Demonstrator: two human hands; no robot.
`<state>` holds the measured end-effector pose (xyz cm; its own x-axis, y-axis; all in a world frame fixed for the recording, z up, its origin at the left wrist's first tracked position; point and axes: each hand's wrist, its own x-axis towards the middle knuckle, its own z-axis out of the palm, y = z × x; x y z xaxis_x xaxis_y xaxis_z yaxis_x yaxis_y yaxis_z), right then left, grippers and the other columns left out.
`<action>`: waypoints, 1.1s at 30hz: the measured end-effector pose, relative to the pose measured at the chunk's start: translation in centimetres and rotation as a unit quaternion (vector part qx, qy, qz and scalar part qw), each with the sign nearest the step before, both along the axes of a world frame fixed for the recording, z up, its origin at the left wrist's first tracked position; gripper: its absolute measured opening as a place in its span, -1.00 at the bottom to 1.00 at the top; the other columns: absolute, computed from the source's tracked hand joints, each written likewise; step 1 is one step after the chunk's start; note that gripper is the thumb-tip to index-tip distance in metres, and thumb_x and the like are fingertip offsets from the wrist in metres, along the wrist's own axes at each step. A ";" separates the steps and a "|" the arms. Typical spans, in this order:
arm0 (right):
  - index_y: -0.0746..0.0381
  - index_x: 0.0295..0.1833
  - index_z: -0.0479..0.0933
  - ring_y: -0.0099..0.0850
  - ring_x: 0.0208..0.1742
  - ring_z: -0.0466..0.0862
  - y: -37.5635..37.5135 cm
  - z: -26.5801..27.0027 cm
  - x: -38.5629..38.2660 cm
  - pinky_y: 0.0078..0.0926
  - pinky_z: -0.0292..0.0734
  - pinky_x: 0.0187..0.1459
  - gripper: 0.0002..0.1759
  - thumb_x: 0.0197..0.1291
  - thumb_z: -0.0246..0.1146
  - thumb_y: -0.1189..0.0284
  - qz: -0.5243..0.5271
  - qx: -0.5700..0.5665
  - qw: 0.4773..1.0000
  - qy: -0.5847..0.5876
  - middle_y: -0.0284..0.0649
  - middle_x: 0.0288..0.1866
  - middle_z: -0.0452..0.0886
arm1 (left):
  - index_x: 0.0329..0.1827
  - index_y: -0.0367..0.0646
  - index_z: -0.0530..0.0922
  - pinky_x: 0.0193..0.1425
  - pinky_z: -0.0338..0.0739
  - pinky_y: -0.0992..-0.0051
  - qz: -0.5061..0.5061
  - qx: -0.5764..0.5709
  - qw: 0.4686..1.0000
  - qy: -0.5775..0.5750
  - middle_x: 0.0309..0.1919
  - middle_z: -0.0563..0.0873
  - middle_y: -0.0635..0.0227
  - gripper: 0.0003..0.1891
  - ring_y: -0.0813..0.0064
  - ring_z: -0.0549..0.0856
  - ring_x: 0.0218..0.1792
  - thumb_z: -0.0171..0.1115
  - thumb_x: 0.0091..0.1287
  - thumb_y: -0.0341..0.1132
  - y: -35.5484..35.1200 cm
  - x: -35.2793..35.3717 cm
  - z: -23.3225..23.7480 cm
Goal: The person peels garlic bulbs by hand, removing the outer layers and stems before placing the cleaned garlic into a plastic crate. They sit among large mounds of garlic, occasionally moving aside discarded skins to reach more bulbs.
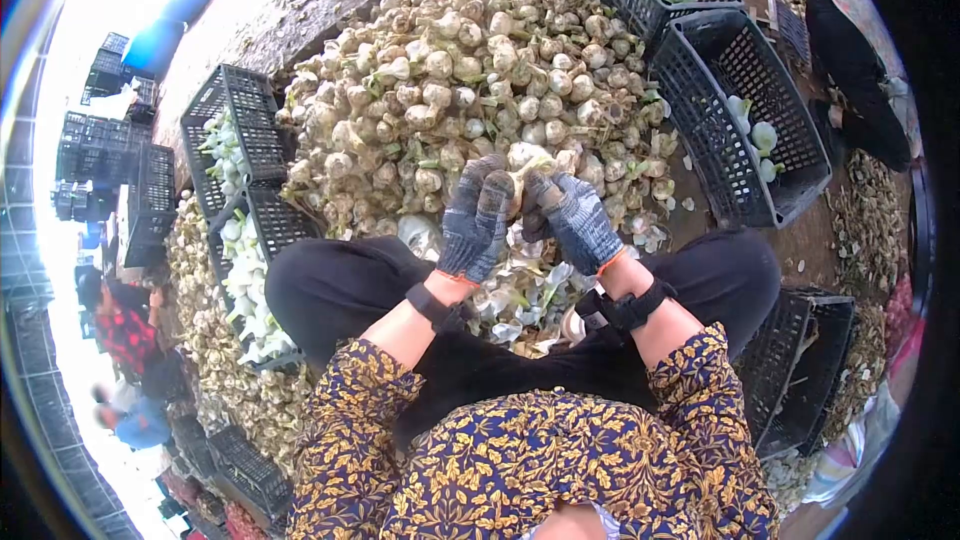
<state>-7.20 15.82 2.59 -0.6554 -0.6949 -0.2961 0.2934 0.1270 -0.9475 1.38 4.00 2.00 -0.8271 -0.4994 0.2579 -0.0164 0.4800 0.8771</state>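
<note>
A pale garlic bulb [529,159] is between my two gloved hands, in front of a big heap of unpeeled garlic [450,70]. My left hand [474,225], in a grey knit glove with dirty fingertips, is closed around the bulb's left side. On the other side, the curled fingers of my right hand [578,220] pinch at the bulb and its outer skin. Part of the bulb is hidden behind the fingers. Below my hands, between my legs, lie loose white garlic skins [520,300].
Black plastic crates with cleaned bulbs stand at left [232,130] and right [740,110]. Another black crate [800,365] sits by my right knee. A person in dark trousers [850,70] is at the far right; a person in a red checked shirt [127,335] is at far left.
</note>
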 end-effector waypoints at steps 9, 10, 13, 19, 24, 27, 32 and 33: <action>0.29 -0.32 0.50 -0.36 -0.51 0.54 -0.1 -1.9 -0.5 -0.46 0.45 -0.46 -0.72 0.20 0.05 0.28 0.049 0.026 0.988 0.146 -0.16 -0.53 0.51 | -0.07 -0.28 0.44 -0.09 0.42 0.50 0.005 0.060 0.998 0.014 -0.21 0.57 0.24 -0.73 0.50 0.52 -0.20 0.03 0.31 -0.26 0.0 -0.2 -0.2; 0.22 -0.23 0.52 -0.20 -0.45 0.54 0.1 -2.2 -0.6 -0.36 0.46 -0.44 -0.79 0.21 0.02 0.36 0.082 0.038 0.974 0.208 -0.09 -0.46 0.49 | -0.07 -0.28 0.44 -0.09 0.42 0.50 0.005 0.061 0.998 0.013 -0.21 0.57 0.24 -0.73 0.50 0.52 -0.20 0.03 0.31 -0.26 0.0 -0.1 -0.2; 0.28 -0.25 0.50 -0.20 -0.41 0.54 0.1 -1.6 -0.7 -0.35 0.45 -0.41 -0.80 0.19 0.02 0.40 0.099 0.034 0.967 0.231 -0.05 -0.43 0.49 | -0.07 -0.28 0.44 -0.09 0.42 0.50 0.000 0.075 0.997 -0.004 -0.21 0.57 0.24 -0.74 0.50 0.52 -0.20 0.03 0.31 -0.27 0.0 -0.1 0.0; 0.32 -0.28 0.48 -0.11 -0.35 0.52 0.4 -2.6 -0.3 -0.23 0.42 -0.36 -0.83 0.12 0.06 0.44 0.049 0.049 0.884 0.463 -0.01 -0.42 0.49 | -0.06 -0.28 0.44 -0.12 0.44 0.51 0.008 0.034 0.999 0.014 -0.24 0.57 0.24 -0.73 0.52 0.54 -0.23 -0.02 0.33 -0.25 -0.6 -0.2 -1.5; 0.36 -0.29 0.47 -0.03 -0.31 0.52 -0.2 -1.2 0.2 -0.20 0.40 -0.28 -0.77 0.07 0.10 0.38 -0.010 0.099 0.937 0.334 0.07 -0.41 0.51 | 0.00 -0.23 0.40 -0.03 0.43 0.50 0.079 0.553 0.810 -0.176 -0.20 0.57 0.21 -0.55 0.39 0.54 -0.13 -0.14 0.34 0.00 -0.4 -0.7 -0.7; 0.38 -0.25 0.47 0.00 -0.28 0.52 -0.1 -3.7 -0.3 -0.23 0.41 -0.23 -0.71 0.06 0.11 0.35 -0.035 0.103 0.966 0.232 0.10 -0.39 0.52 | 0.12 -0.17 0.28 -0.10 0.47 0.59 -0.008 0.347 0.932 -0.106 -0.19 0.54 0.31 -0.52 0.53 0.54 -0.18 0.05 0.27 -0.05 0.1 -0.2 -2.0; 0.43 -0.17 0.45 -0.01 -0.21 0.53 0.1 -4.3 -1.1 -0.27 0.41 -0.15 -0.63 0.08 0.08 0.31 -0.017 0.061 0.949 0.309 0.15 -0.27 0.52 | 0.14 -0.20 0.25 -0.13 0.46 0.64 -0.009 0.355 0.933 -0.068 -0.22 0.51 0.32 -0.52 0.59 0.53 -0.20 0.15 0.24 -0.20 0.2 -0.5 -0.4; 0.44 -0.15 0.44 -0.03 -0.16 0.52 0.1 -3.5 -0.9 -0.29 0.41 -0.10 -0.64 0.10 0.06 0.33 -0.032 0.091 0.969 0.228 0.17 -0.22 0.51 | 0.09 -0.19 0.33 -0.15 0.45 0.65 -0.010 0.553 0.831 -0.062 -0.24 0.53 0.35 -0.57 0.61 0.53 -0.22 0.12 0.25 -0.14 -0.5 -0.9 -0.7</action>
<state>-8.13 15.95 -0.91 -0.7868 -0.6121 -0.0790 -0.1376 0.2988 -0.9443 0.50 3.48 1.35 -0.8240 -0.3597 -0.4379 -0.1419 -0.6171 0.7740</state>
